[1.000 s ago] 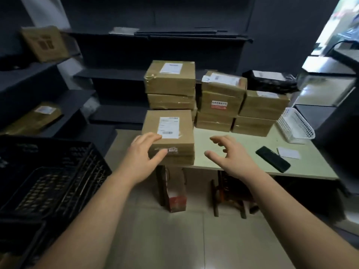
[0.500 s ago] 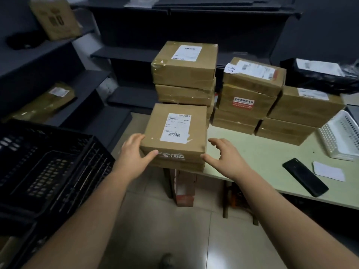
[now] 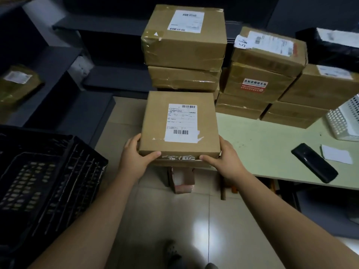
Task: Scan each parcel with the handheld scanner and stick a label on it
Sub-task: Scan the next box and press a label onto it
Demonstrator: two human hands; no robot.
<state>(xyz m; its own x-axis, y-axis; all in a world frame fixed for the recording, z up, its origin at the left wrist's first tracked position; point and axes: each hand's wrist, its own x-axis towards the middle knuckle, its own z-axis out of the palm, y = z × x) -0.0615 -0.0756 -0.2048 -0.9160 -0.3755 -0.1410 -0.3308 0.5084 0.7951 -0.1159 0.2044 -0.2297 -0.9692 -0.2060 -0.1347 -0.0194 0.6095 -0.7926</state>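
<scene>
Dim stockroom w/ dark shelves (image 3: 64, 55) at left & back; pale green table (image 3: 272, 152) carries stacks of taped parcels (image 3: 184, 39). Front parcel (image 3: 179, 125) sits at the table's near left corner, seemingly on another flat box (image 3: 180, 164), shipping label (image 3: 181, 123) facing up. Left hand (image 3: 136, 154) & right hand (image 3: 225, 156) are each clamped on a near corner of it: thumbs on the front face, fingers along the sides.

Step in hand, prob.: pick this parcel off for scanning. To do it well:
- Lift straight up, level, so the box below doesn't drag off the edge.
- Keep label up, thumbs clear of the barcodes; label's lower right corner looks torn, so don't rub it.
- Set it on bare table near the dark handheld device (image 3: 314, 166) (prob. the scanner, can't confirm) & white slip (image 3: 336, 154), so one hand frees up fast.
- Mind the black crate (image 3: 44, 171) close at left & white basket (image 3: 343, 121) at right.
</scene>
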